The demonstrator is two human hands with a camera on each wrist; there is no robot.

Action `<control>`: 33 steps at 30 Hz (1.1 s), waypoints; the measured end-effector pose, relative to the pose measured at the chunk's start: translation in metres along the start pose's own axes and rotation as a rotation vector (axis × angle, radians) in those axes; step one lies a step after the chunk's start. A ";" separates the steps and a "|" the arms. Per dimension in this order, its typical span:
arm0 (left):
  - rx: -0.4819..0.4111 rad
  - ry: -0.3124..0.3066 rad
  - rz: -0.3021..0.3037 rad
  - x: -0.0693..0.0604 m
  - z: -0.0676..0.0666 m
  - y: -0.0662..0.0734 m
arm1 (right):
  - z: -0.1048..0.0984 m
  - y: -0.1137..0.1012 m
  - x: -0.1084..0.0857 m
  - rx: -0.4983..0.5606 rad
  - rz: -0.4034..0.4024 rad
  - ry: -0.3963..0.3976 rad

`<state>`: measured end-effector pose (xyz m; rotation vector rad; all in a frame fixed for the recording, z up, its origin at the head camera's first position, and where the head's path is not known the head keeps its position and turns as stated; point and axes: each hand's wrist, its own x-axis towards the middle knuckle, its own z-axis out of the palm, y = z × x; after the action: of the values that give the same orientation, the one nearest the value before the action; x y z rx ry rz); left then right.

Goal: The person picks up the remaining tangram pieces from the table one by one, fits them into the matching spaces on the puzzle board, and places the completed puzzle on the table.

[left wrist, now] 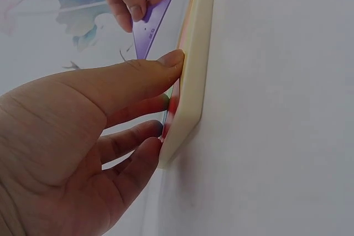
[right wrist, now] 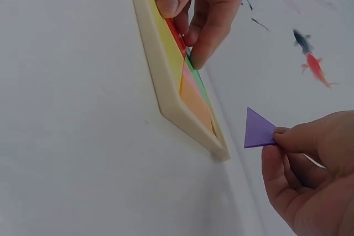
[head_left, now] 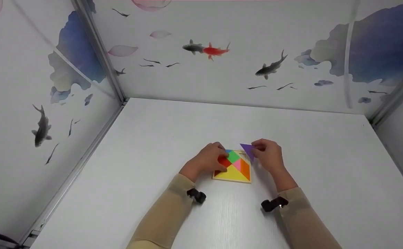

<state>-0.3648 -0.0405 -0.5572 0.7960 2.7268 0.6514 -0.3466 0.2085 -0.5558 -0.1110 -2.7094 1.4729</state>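
A square tangram board (head_left: 231, 181) with a pale wooden frame lies on the table. In it sit a yellow triangle (head_left: 234, 173), a green square (head_left: 233, 157), an orange piece (head_left: 245, 170), a pink piece (head_left: 237, 165) and a red piece (right wrist: 176, 32); some blue shows at the far edge. My left hand (head_left: 208, 157) rests its thumb and fingertips on the pieces at the board's left side, partly covering them. Between thumb and fingers, my right hand (head_left: 269, 155) pinches a purple triangle (right wrist: 258, 130), held above and apart from the board's upper right corner, where a gap shows.
The white table (head_left: 146, 138) spreads around the board. Upright panels printed with fish (head_left: 215, 51) stand behind and at the sides. A black wrist camera (head_left: 196, 195) is strapped at the left sleeve, and another camera (head_left: 274, 204) at the right.
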 end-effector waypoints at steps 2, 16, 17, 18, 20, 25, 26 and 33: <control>-0.005 -0.001 0.009 0.000 0.000 -0.001 | 0.002 0.000 0.000 0.000 -0.011 -0.001; -0.011 -0.005 -0.019 0.001 0.000 0.000 | 0.012 -0.003 -0.003 -0.035 -0.006 -0.014; -0.012 -0.004 -0.019 0.001 0.000 0.000 | 0.013 -0.003 -0.003 -0.034 -0.004 -0.013; -0.013 -0.004 -0.022 0.000 0.000 0.000 | 0.013 -0.003 -0.003 -0.033 0.000 -0.012; -0.010 -0.004 -0.023 0.000 0.000 0.000 | 0.014 -0.004 -0.004 -0.030 -0.003 -0.009; -0.001 -0.002 -0.014 0.001 0.000 0.000 | 0.016 -0.006 -0.006 -0.042 -0.026 0.001; -0.001 -0.001 -0.012 0.001 0.000 0.000 | 0.016 -0.006 -0.006 -0.046 -0.032 0.003; 0.017 0.008 0.013 0.001 0.000 -0.001 | 0.018 -0.002 -0.005 -0.073 -0.057 0.007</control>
<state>-0.3660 -0.0406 -0.5573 0.8177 2.7403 0.6364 -0.3435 0.1922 -0.5641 -0.0412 -2.7369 1.3569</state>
